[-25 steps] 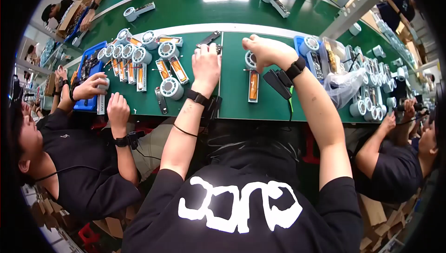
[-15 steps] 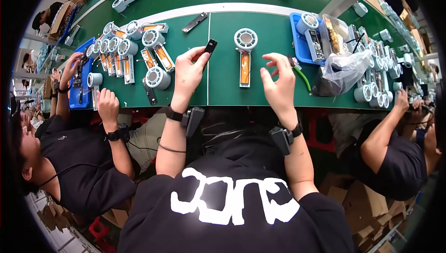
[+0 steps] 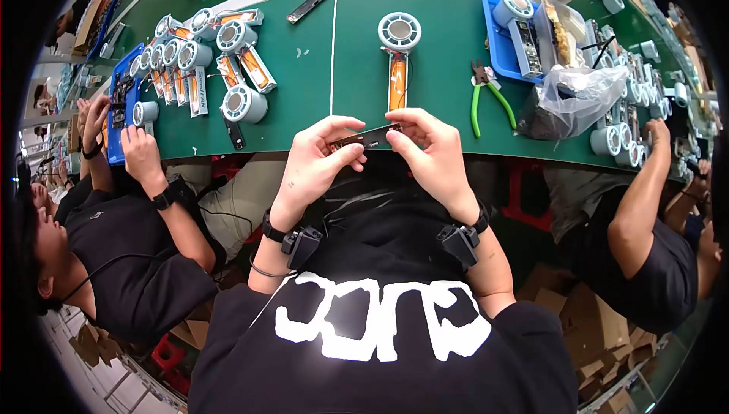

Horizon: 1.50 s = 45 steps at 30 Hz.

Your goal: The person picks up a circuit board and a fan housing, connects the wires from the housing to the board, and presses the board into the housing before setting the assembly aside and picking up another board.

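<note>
Both hands hold a narrow black circuit board [image 3: 372, 138] level at the table's near edge. My left hand [image 3: 313, 157] pinches its left end between thumb and fingers, and my right hand [image 3: 433, 153] grips the right end the same way. Just beyond them lies a pale blue handheld fan [image 3: 399, 32] with its round head pointing away. Its handle is open, showing an orange battery [image 3: 398, 83] and thin wires; my right fingertips cover the handle's near end.
Several open fans [image 3: 194, 55] cluster to the left, beside a similar black board [image 3: 234, 134]. Another board [image 3: 309, 5] lies farther back. Green-handled cutters [image 3: 492, 99], a blue tray [image 3: 493, 42] and a plastic bag [image 3: 573, 95] are at right. Co-workers sit on both sides.
My left hand has brought the board down and right, toward me. My right hand has moved left and taken its other end. The cutters now show fully.
</note>
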Each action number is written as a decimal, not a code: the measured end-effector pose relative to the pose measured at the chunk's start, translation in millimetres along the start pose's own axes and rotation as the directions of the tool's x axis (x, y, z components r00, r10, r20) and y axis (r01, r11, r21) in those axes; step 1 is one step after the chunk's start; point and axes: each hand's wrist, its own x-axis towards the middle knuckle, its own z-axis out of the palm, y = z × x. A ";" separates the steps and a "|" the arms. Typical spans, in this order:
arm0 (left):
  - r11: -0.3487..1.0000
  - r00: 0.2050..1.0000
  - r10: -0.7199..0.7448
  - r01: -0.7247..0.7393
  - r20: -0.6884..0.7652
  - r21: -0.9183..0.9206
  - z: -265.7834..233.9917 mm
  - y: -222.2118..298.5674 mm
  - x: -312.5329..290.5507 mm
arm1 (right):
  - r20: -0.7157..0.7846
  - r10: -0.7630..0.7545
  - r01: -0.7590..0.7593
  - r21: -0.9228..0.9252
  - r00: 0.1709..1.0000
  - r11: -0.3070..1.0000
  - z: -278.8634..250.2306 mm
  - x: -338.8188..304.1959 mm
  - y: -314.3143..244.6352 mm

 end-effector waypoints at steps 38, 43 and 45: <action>0.929 0.988 0.048 -0.098 -0.145 -0.357 -0.9 -41.2 8.6 | -0.058 -0.100 0.041 -0.632 0.993 0.774 22.2 12.9 8.0; 0.890 0.989 0.074 -0.122 -0.126 -0.440 4.8 -45.3 18.1 | 0.055 -0.272 0.251 -0.590 0.961 0.767 2.2 28.7 -11.3; 0.986 0.989 0.062 -0.082 -0.133 -0.148 11.2 -38.6 22.2 | 0.198 -0.289 0.349 -0.584 0.937 0.733 -3.6 39.7 -17.2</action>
